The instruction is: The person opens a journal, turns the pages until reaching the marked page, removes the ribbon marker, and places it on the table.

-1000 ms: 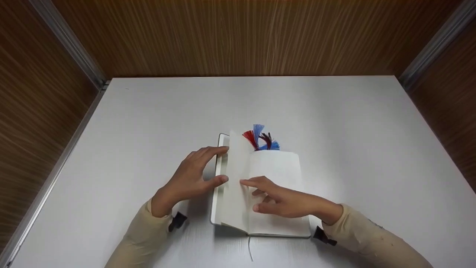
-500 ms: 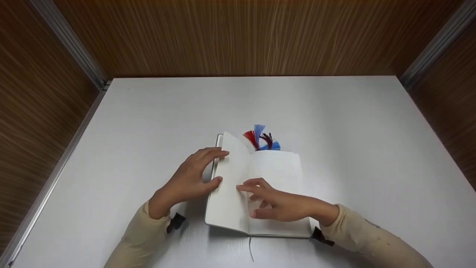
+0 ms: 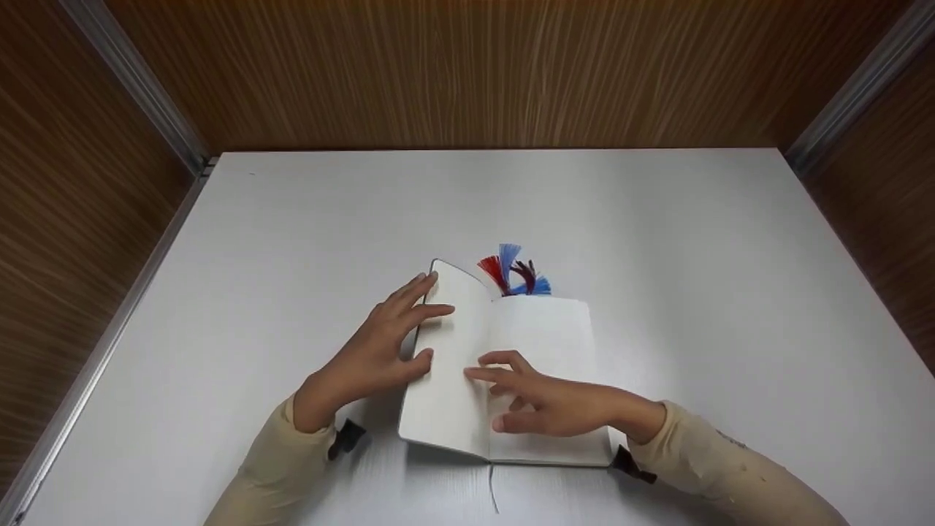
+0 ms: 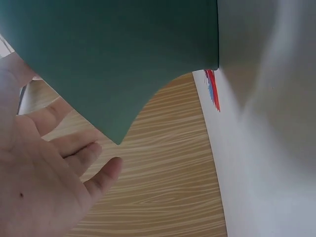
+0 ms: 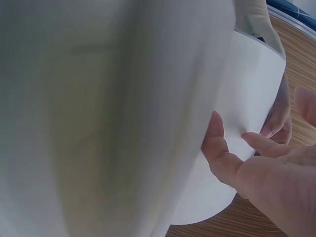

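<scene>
A notebook point(image 3: 540, 329) lies open on the table, its left half tilted up and its green cover point(image 4: 118, 59) seen from behind in the left wrist view. My left hand point(image 3: 376, 351) is at the outer left edge, palm toward the cover, thumb and index finger spread over the left page point(image 3: 442, 402). My right hand point(image 3: 548, 402) is above the blank right page, its index fingertip touching the left page near the fold; the right wrist view shows the same hand point(image 5: 266, 177). Red, blue and dark red tassels point(image 3: 509, 263) stick out at the top.
A thin ribbon point(image 3: 493, 486) trails from the notebook's bottom onto the white table point(image 3: 694, 241). Wood-grain panels point(image 3: 475, 73) enclose the back and sides. Dark clip-like pieces point(image 3: 347, 438) sit by both sleeves.
The loose left leaf has gone down flat against the left cover, which now leans further left. My left fingers have spread upward along the edge; my right hand has shifted slightly left and down.
</scene>
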Demonstrator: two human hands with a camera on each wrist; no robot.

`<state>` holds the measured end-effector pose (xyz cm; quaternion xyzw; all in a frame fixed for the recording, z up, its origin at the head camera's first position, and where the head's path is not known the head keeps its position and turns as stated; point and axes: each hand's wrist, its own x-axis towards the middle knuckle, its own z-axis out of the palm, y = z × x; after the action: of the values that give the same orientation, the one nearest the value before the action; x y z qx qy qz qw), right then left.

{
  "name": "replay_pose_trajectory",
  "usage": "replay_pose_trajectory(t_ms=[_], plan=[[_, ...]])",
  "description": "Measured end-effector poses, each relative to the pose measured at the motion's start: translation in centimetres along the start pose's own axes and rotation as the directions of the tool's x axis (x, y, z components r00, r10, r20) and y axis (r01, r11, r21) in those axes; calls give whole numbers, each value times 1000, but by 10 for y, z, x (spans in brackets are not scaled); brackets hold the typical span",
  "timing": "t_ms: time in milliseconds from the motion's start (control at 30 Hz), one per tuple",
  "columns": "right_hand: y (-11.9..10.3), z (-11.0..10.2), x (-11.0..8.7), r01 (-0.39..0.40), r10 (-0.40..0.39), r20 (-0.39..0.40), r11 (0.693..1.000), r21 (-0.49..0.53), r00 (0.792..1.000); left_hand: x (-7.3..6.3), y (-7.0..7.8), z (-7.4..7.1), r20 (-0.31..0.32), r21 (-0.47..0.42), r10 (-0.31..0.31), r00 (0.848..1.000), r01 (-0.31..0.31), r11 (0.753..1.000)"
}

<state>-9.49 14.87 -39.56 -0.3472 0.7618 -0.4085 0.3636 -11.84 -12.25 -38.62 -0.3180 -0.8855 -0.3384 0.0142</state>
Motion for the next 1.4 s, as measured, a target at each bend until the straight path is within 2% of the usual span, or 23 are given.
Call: replay_pose_trajectory(t_ms=[167, 267, 400, 633, 733, 867, 1033, 1100, 1133, 1200, 1400], plan=[[1, -1, 2, 9, -9, -3, 1000, 15, 1000, -2, 2, 2, 88, 29, 38, 995, -41, 999], [2, -5, 0, 17, -16, -14, 1000, 9, 1000, -2, 1, 5, 120, 53, 54, 991, -60, 997], [4, -12, -8, 16, -16, -49, 1000, -8, 999, -2, -1, 6, 119, 59, 74, 990, -81, 995], [5, -33, -32, -19, 10, -179, 998, -53, 984, -4, -5, 6, 77, 109, 75, 994, -84, 991], [9, -44, -44, -38, 11, -252, 994, -100, 968, -5, -6, 6, 73, 127, 84, 994, -93, 988], [21, -55, -58, -51, 5, -366, 992, -118, 930, -5, -8, 6, 72, 149, 101, 992, -110, 983], [35, -57, -65, -121, 100, -473, 992, -14, 875, -5, -8, 5, 77, 146, 97, 992, -108, 983], [38, -55, -65, -143, 146, -485, 989, 44, 862, -4, -8, 5, 80, 144, 94, 992, -105, 984], [40, -54, -65, -148, 162, -483, 987, 67, 860, -4, -8, 5, 82, 144, 93, 992, -104, 984], [42, -52, -65, -143, 177, -460, 984, 108, 870, -3, -8, 5, 86, 148, 93, 992, -105, 983], [44, -47, -61, -97, 158, -346, 977, 188, 925, -5, -10, 5, 85, 143, 94, 992, -105, 984]])
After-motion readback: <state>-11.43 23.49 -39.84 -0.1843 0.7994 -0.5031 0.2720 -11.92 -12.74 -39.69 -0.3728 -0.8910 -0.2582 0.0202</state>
